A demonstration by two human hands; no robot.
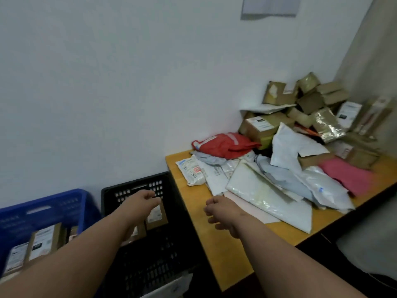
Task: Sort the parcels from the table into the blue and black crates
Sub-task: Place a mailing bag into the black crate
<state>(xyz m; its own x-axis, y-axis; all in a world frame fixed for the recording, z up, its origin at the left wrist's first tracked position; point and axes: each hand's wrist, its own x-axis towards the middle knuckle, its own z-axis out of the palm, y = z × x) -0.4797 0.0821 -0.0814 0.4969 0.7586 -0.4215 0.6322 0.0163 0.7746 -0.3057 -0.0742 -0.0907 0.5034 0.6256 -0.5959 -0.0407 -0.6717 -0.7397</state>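
Parcels: the bulk remains heaped on the table, from centre out to 3 o'clock. Brown cartons are stacked against the wall at 2 o'clock; soft mailers, white, grey, one red and one pink, are spread in front, with a large white mailer nearest the table's front edge.

Progress, as judged: early. A few parcels are binned; most are still to be sorted.

Black crate, at 6 to 7 o'clock beside the table end: holds brown labelled cartons toward its far side, partly hidden by the left forearm, and something pale at its near edge, unclear.

Blue crate, at 8 o'clock, beside the black one: holds several brown labelled cartons standing on edge.

Left hand: over the black crate, fingers loosely curled, nothing seen in its grip.

Right hand: over the table's near corner, just short of the white mailer, fingers loosely curled, holding nothing.
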